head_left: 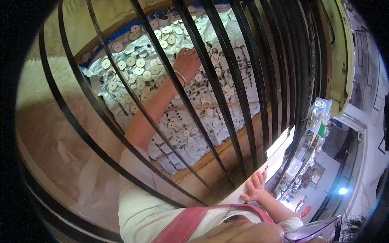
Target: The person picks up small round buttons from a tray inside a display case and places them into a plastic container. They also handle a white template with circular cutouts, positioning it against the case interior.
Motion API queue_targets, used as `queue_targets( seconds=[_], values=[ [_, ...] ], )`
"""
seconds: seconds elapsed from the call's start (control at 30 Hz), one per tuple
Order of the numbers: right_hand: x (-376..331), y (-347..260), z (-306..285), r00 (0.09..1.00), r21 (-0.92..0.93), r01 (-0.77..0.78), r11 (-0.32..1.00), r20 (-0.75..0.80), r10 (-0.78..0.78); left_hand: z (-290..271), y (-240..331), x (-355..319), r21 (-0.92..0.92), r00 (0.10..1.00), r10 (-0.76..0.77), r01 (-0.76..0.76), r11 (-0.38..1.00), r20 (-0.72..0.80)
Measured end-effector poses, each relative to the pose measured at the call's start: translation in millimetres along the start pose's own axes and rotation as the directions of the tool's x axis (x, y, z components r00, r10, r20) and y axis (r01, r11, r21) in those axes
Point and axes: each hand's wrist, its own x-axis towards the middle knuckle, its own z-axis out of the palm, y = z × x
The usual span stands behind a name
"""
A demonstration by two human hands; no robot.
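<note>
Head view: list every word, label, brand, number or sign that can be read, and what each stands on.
Nothing can be read with certainty.
Shirt: small print beside the pink strap, too small to read.
Cloth: dark marks; cannot tell whether any are writing.
Red tag: too small and blurred.
Discs: no writing that can be made out.

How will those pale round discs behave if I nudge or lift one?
The pale discs look thin and flat, so each is probably light and apt to slide, though one tipped on edge could roll. Several overlap, so lifting one may disturb its neighbours. The rumpled sheet beneath might catch their edges.
</note>
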Motion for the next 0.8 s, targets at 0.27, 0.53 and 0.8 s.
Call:
queue_targets(
  seconds=[0.27,0.53,0.8],
  values=[
    [-3.8,-0.4,1.1,1.0,0.017,0.01,1.0,-0.004,-0.01,5.0,-2.8,26.1,-0.132,0.976,-0.215,0.216,0.967,0.027],
    [-9.5,-2.5,2.9,1.0,0.023,-0.021,1.0,0.006,0.021,37.0,-10.1,53.0,-0.051,0.977,-0.213,0.212,0.976,-0.013],
    [-10.4,-0.8,2.9,1.0,0.024,-0.011,1.0,0.0,0.011,38.2,-20.0,58.9,-0.512,0.94,-0.291,0.165,0.843,-0.176]
  ],
)
